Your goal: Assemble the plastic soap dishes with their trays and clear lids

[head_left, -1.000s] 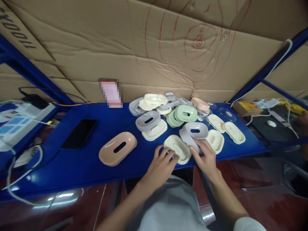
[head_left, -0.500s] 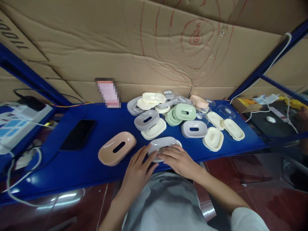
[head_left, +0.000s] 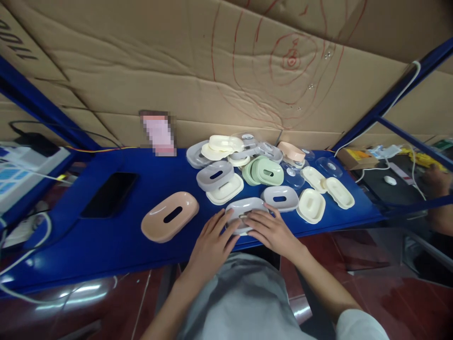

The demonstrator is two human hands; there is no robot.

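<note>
A grey oval soap-dish piece (head_left: 244, 208) lies near the front edge of the blue table (head_left: 134, 245), and both my hands press on it. My left hand (head_left: 212, 241) rests on its left end with fingers stretched forward. Over its right half my right hand (head_left: 271, 229) lies flat with fingers extended. Whatever lies beneath the grey piece is hidden by my fingers. A pink oval dish with a slot (head_left: 170, 216) sits apart to the left. Another grey slotted dish (head_left: 280, 198) is just behind my right hand.
A heap of cream, green, grey, pink and clear dish parts (head_left: 255, 165) fills the table's back right. A black phone (head_left: 108, 194) lies at the left. Cardboard (head_left: 212, 71) walls the back. Another person's hand (head_left: 437, 179) works at the far right among cables.
A second ago my hands held a cream tray and a grey dish apart; they brought the grey piece over to the front centre and now press on it together.
</note>
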